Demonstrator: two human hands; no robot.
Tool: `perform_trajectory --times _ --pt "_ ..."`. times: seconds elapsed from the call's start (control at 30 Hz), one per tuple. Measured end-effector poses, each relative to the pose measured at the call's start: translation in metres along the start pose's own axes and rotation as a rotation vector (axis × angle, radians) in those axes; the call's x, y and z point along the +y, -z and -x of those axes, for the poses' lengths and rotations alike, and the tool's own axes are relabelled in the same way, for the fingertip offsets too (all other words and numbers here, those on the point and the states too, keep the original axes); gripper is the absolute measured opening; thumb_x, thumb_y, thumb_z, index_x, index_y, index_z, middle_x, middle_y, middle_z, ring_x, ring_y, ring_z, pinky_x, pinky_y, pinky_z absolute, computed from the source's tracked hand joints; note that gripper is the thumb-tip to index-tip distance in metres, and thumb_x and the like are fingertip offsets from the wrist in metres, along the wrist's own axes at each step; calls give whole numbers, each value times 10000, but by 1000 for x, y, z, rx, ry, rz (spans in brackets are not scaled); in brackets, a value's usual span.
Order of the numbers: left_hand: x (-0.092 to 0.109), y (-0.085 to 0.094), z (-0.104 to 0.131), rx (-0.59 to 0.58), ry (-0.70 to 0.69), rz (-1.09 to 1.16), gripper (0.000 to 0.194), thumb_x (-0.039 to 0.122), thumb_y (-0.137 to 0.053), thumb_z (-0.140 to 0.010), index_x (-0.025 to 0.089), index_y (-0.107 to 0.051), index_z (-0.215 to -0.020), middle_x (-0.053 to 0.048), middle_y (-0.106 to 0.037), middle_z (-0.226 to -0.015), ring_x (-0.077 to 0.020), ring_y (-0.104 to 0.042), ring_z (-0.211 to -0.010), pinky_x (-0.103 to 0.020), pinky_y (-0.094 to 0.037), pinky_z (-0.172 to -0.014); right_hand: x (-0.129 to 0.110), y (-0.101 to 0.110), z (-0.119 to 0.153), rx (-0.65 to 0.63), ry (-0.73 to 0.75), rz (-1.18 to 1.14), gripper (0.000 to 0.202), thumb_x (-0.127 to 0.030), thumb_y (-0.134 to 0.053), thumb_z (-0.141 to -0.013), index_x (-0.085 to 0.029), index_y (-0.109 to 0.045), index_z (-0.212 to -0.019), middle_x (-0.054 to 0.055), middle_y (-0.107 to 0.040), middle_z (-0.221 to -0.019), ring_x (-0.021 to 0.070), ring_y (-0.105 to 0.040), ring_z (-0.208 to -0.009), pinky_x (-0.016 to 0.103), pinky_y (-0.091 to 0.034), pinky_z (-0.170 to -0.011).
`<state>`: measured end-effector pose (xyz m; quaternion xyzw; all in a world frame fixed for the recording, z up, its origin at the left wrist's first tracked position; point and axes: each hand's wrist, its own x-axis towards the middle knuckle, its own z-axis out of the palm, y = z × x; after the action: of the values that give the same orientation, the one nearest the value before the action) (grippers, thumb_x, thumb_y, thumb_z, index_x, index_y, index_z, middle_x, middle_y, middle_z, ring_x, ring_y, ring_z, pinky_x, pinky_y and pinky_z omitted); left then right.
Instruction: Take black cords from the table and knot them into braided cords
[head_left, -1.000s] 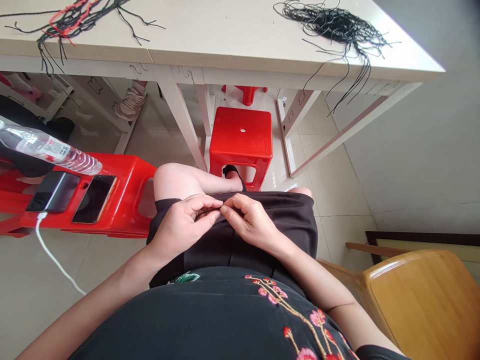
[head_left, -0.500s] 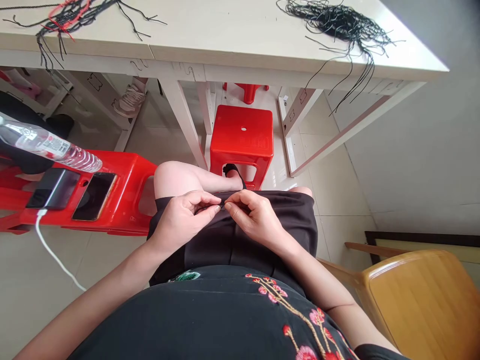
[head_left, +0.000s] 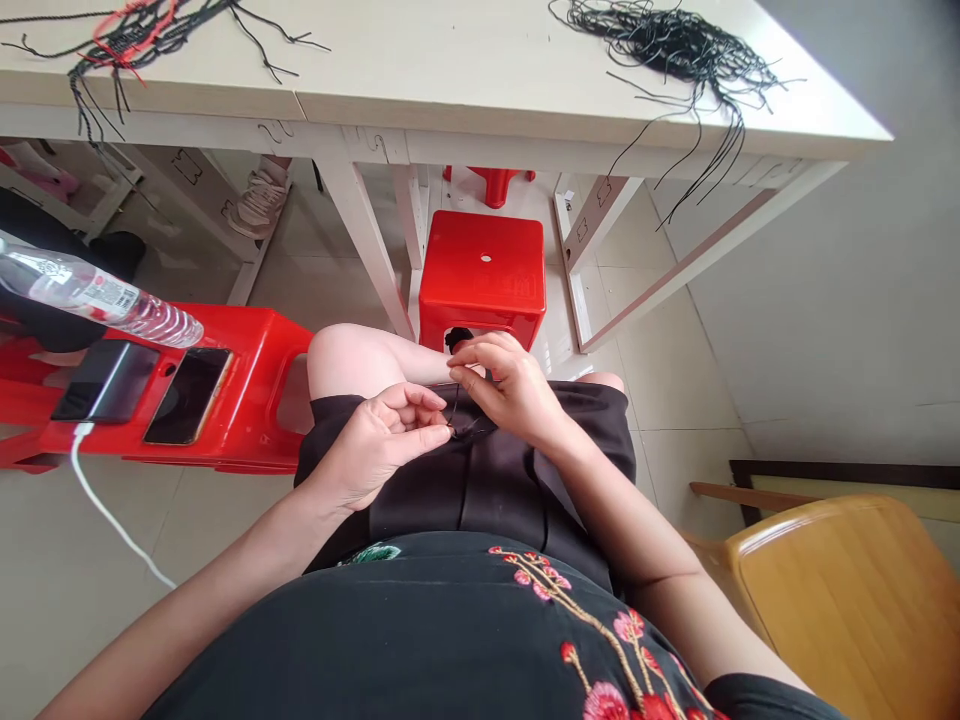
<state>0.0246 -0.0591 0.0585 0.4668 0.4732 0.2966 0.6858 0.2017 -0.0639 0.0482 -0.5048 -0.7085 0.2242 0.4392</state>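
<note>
Forward and away from its partner since the earlier frame goes the right hand (head_left: 514,388), so fingertips that nearly met now stand apart. One thin black cord (head_left: 455,402) runs almost straight between them above the dark lap (head_left: 435,490), with fine loose strands beside the left thumb. Right thumb and forefinger pinch its upper part; the left hand (head_left: 394,445) holds its lower end at the thumb tip, forefinger lifted slightly off. One wooden chair (head_left: 847,600) stands at right. At left, one red stool (head_left: 255,350) carries one bottle (head_left: 112,295), one phone (head_left: 187,397) and one dark device (head_left: 109,383) with one white cable (head_left: 112,515). Another red stool (head_left: 484,265) stands ahead. Beyond, two cord bundles, one black (head_left: 675,50), one black with red (head_left: 157,40), lie on the pale table (head_left: 450,65).
</note>
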Motion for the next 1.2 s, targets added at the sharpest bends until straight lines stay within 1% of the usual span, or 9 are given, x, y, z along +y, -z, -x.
perform_trajectory --times 0.13,0.3,0.47,0.57,0.67,0.77,0.93,1.03,1.2 --pt "11 -1 2 52 66 159 251 155 -787 -531 173 -618 -716 22 -611 -672 -75 -560 -562 -178 -468 -495 1 -13 15 245 -83 -130 99 -252 -538 -862 -192 -559 -787 37 -605 -788 155 -563 -791 312 -456 -770" --pt "16 5 -2 68 60 207 247 157 -788 -557 184 -612 -728 35 -617 -692 -54 -544 -544 -150 -451 -477 -7 -20 43 20 -119 -407 294 -297 -676 -773 -188 -519 -997 19 -636 -807 136 -605 -745 274 -497 -721" --pt "14 8 -4 117 -10 115 248 174 -816 -535 154 -649 -717 16 -651 -689 -75 -609 -641 -156 -507 -606 -19 8 35 -93 11 -130 73 -212 -523 -883 -187 -592 -881 32 -625 -782 130 -577 -723 259 -480 -678" --pt "12 6 -1 48 -7 8 239 203 -813 -561 155 -650 -730 8 -666 -686 -98 -634 -669 -196 -530 -663 -26 25 19 -124 151 -4 125 -201 -479 -905 -193 -595 -858 49 -610 -793 154 -550 -767 307 -468 -740" --pt "12 1 3 -58 -6 -81 231 190 -800 -583 170 -617 -722 23 -657 -659 -92 -623 -629 -192 -523 -624 -22 27 7 -165 171 -44 143 -216 -484 -905 -200 -595 -816 46 -616 -795 161 -538 -785 335 -450 -782" --pt "14 -2 6 -115 -30 -111 240 160 -785 -597 181 -589 -733 35 -648 -648 -79 -608 -609 -179 -516 -609 -11 14 5 -219 31 -360 139 -274 -522 -888 -189 -598 -809 31 -625 -796 143 -566 -783 298 -474 -752" --pt "17 -4 7 -55 -60 -2 264 180 -776 -608 187 -567 -769 29 -643 -683 -109 -639 -668 -243 -555 -691 0 -15 18 -208 -418 -948 278 -437 -660 -760 -171 -604 -818 -2 -641 -742 104 -601 -658 258 -511 -661" --pt "15 -4 4 14 -99 49 264 185 -774 -611 180 -556 -759 33 -626 -671 -107 -636 -672 -240 -554 -699 -3 -22 23 -101 -549 -1077 298 -424 -722 -698 -167 -592 -773 -32 -620 -667 79 -589 -571 237 -512 -613" --pt "7 -1 -3 87 -177 46 222 176 -754 -647 171 -558 -751 39 -617 -707 -76 -623 -707 -180 -522 -713 -9 -22 22 -30 -560 -1053 280 -391 -749 -665 -159 -612 -741 -32 -619 -628 79 -594 -561 221 -496 -584"
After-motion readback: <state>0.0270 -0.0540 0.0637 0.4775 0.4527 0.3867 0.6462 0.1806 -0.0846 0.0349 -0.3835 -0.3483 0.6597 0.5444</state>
